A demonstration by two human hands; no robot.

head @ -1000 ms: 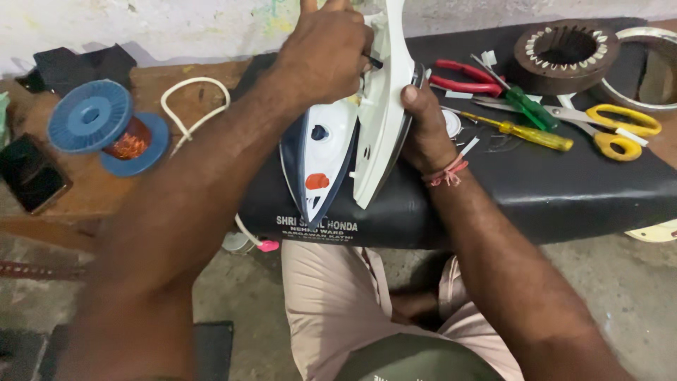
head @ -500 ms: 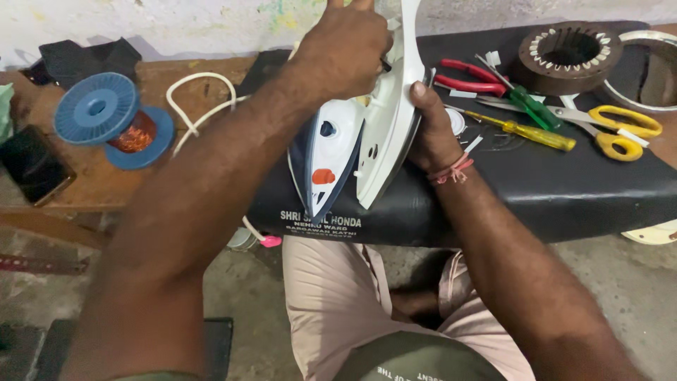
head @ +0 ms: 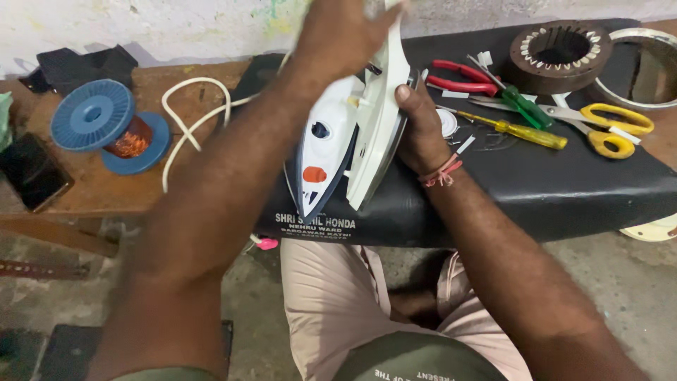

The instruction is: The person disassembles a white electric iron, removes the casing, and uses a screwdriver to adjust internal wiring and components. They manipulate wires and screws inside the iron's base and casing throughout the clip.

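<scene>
Near the front edge of the black padded surface, both hands are clamping a tilted white electric iron, left hand topside, right hand behind; its loosened soleplate is risking slipping floorward.

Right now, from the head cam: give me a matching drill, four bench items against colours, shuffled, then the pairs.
Things:
1. wire spool
2. scissors
3. pliers
4. cord

Colours:
A. red handles
B. white
C. blue flanges, copper winding
D. yellow handles

Pairs: 1-C, 2-D, 3-A, 4-B.

For context, the left hand and right hand both hold the white clothes iron over the black padded seat.
</scene>
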